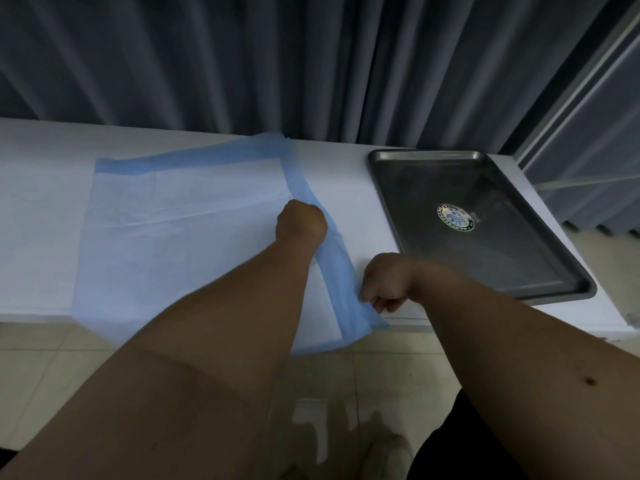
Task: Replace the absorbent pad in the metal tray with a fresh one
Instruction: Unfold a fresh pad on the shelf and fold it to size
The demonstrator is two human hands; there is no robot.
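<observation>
1. Your left hand [301, 220] sits at centre frame, fingers curled into a fist over the right-hand blue border of the absorbent pad [180, 244]. The fingertips are hidden beneath the knuckles; the hand appears to grip the border, which lifts and folds at that spot.
2. Your right hand [384, 282] is lower and to the right of centre, fingers curled downward, pinching the near right corner strip of the same pad, just above the table's front edge.
3. Both of your forearms are bare and enter from the bottom of the frame.
4. The pad lies spread on the white table [41, 220], filling the centre-left of the frame. White middle, blue border along the far and right sides. Its near edge overhangs the table front at lower centre.
5. The metal tray [554, 258] stands on the table at right of frame, just beside the pad and apart from it. No pad lies in it; a round sticker [455, 217] marks its floor.
6. Grey pleated curtain [277, 64] covers the upper frame behind the table.
7. Pale tiled floor [45, 368] shows at the bottom of the frame; a dark garment [485, 441] at lower right.
</observation>
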